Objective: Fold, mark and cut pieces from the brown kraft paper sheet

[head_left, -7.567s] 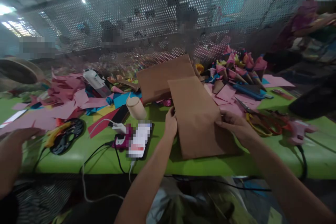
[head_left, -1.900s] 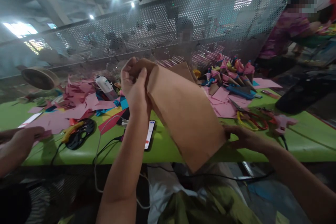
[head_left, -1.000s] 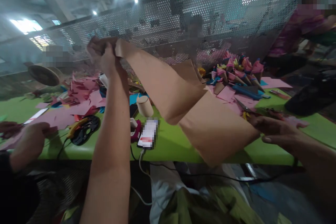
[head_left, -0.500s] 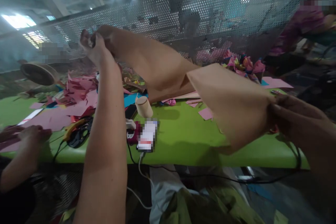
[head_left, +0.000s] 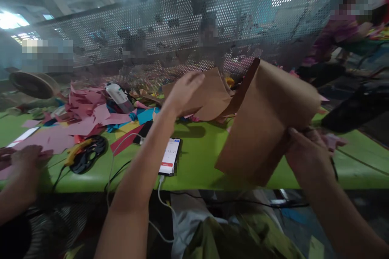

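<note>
A long brown paper sheet (head_left: 261,121) curls up above the green table (head_left: 200,162). My right hand (head_left: 304,153) is closed on its near right edge and holds it tilted. The sheet's far end (head_left: 209,93) lies crumpled on the table. My left hand (head_left: 185,91) hovers over that far end, fingers stretched out and holding nothing.
A phone (head_left: 169,156) on a cable lies near the front edge. Pink paper scraps (head_left: 85,109), a white glue gun (head_left: 117,95) and black-yellow scissors (head_left: 86,153) cover the left. Another person's hand (head_left: 26,160) rests at far left. A perforated metal screen (head_left: 182,32) stands behind.
My left hand let go of the sheet's far end and came down, now open above it. The far end dropped onto the table. My right hand still grips the near edge.
</note>
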Tool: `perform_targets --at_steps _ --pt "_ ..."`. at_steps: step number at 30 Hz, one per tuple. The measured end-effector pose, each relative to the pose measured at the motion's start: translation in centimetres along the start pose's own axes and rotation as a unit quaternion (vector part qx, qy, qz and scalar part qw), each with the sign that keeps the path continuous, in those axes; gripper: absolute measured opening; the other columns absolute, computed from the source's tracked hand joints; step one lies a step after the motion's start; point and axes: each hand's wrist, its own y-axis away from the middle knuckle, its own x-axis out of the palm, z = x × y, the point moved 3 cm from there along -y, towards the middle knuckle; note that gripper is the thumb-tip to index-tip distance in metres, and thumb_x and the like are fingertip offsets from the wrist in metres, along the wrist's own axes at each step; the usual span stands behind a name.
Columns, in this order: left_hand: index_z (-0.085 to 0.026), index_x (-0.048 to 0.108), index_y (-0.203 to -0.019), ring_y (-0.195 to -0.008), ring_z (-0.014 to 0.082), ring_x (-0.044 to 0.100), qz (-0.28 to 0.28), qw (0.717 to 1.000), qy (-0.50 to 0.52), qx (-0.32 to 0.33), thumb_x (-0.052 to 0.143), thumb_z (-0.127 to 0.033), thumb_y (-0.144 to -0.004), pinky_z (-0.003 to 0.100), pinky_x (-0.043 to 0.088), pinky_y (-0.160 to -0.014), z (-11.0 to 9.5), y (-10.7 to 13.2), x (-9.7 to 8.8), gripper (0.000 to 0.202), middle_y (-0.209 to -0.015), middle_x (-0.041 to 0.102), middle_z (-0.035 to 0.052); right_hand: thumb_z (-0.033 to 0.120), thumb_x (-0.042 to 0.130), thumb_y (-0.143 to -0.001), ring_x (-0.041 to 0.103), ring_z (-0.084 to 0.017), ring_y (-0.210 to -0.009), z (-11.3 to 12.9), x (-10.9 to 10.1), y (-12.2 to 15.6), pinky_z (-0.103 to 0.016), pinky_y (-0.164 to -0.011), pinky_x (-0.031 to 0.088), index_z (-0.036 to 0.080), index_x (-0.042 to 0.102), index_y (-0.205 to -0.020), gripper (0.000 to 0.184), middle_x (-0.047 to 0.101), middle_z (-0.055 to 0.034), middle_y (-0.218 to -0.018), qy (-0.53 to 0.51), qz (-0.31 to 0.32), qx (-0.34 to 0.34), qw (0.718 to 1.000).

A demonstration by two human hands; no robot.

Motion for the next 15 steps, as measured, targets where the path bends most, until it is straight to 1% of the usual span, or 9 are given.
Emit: perform_targets --at_steps 2,3,5,6,7,9,11,13,15 --pt "-0.023 0.073 -0.113 -0.131 0.0318 0.06 0.094 0.994 -0.043 -0.041 0.071 -0.044 -0.09 0.044 0.042 -0.114 1.1 2.9 2.9 0.031 -0.132 0.069 0.0088 0.017 0.084 -0.06 0.067 -0.011 -0.082 -1.4 -0.2 0.2 -0.021 -0.077 0.054 0.025 0.066 -0.08 0.029 0.074 0.0052 -0.087 -0.011 -0.005 0.006 1.0" --pt "-0.023 0.071 -0.117 -0.128 0.0331 0.062 0.131 0.987 -0.074 -0.063 0.069 -0.047 -0.09 0.044 0.045 -0.111 1.8 4.3 4.1 0.036 -0.133 0.069 0.0099 0.018 0.084 -0.059 0.067 -0.01 -0.08 -2.0 -0.2 0.2 -0.02 -0.076 0.054 0.025 0.066 -0.08 0.029 0.074 0.0062 -0.085 -0.016 -0.011 0.002 1.0" --pt "-0.022 0.062 -0.135 -0.129 0.0345 0.061 0.197 0.965 -0.145 -0.098 0.066 -0.054 -0.09 0.046 0.046 -0.11 3.7 6.9 6.1 0.055 -0.137 0.067 0.0129 0.019 0.083 -0.058 0.067 -0.008 -0.078 -3.1 -0.1 0.4 -0.017 -0.076 0.054 0.025 0.065 -0.079 0.028 0.073 0.0083 -0.08 -0.025 -0.023 -0.007 0.999" --pt "-0.021 0.056 -0.141 -0.13 0.0346 0.061 0.213 0.955 -0.175 -0.112 0.065 -0.054 -0.091 0.047 0.046 -0.109 4.8 7.9 6.8 0.061 -0.139 0.066 0.0141 0.019 0.083 -0.057 0.068 -0.008 -0.077 -3.7 -0.1 0.6 -0.016 -0.076 0.055 0.025 0.064 -0.078 0.028 0.073 0.0089 -0.078 -0.029 -0.026 -0.009 0.999" --pt "-0.02 0.055 -0.142 -0.128 0.0343 0.061 0.214 0.95 -0.188 -0.124 0.065 -0.05 -0.091 0.048 0.046 -0.109 5.8 8.7 7.3 0.06 -0.138 0.067 0.0148 0.019 0.083 -0.057 0.069 -0.008 -0.077 -4.2 0.0 0.8 -0.016 -0.076 0.055 0.025 0.064 -0.078 0.029 0.073 0.0091 -0.078 -0.031 -0.025 -0.006 0.999" --pt "-0.016 0.059 -0.135 -0.123 0.0311 0.064 0.199 0.958 -0.152 -0.14 0.067 -0.034 -0.089 0.046 0.047 -0.108 7.5 9.6 7.8 0.05 -0.132 0.07 0.0149 0.016 0.084 -0.055 0.07 -0.008 -0.074 -5.0 0.0 1.3 -0.016 -0.072 0.057 0.025 0.065 -0.08 0.033 0.075 0.0084 -0.079 -0.031 -0.016 0.015 0.999" --pt "-0.015 0.064 -0.128 -0.12 0.0277 0.065 0.189 0.968 -0.082 -0.146 0.066 -0.022 -0.087 0.044 0.047 -0.108 8.3 10.0 7.6 0.042 -0.129 0.071 0.0137 0.014 0.085 -0.054 0.071 -0.01 -0.068 -5.6 -0.4 1.7 -0.017 -0.065 0.058 0.024 0.068 -0.083 0.035 0.077 0.0068 -0.08 -0.027 -0.005 0.046 0.999" --pt "-0.016 0.066 -0.127 -0.123 0.0257 0.063 0.211 0.966 -0.006 -0.151 0.065 -0.019 -0.085 0.042 0.046 -0.11 7.9 10.1 6.8 0.042 -0.13 0.071 0.0121 0.018 0.087 -0.057 0.072 -0.012 -0.063 -5.7 -1.0 1.7 -0.019 -0.059 0.06 0.023 0.07 -0.083 0.032 0.079 0.0034 -0.079 -0.021 0.004 0.081 0.997" --pt "-0.02 0.067 -0.13 -0.126 0.0251 0.061 0.267 0.949 0.035 -0.164 0.065 -0.019 -0.083 0.043 0.044 -0.112 6.7 10.3 5.6 0.047 -0.132 0.071 0.0093 0.027 0.086 -0.064 0.074 -0.017 -0.061 -5.4 -1.7 1.2 -0.024 -0.058 0.063 0.022 0.071 -0.084 0.025 0.079 0.0001 -0.075 -0.021 0.017 0.107 0.994"
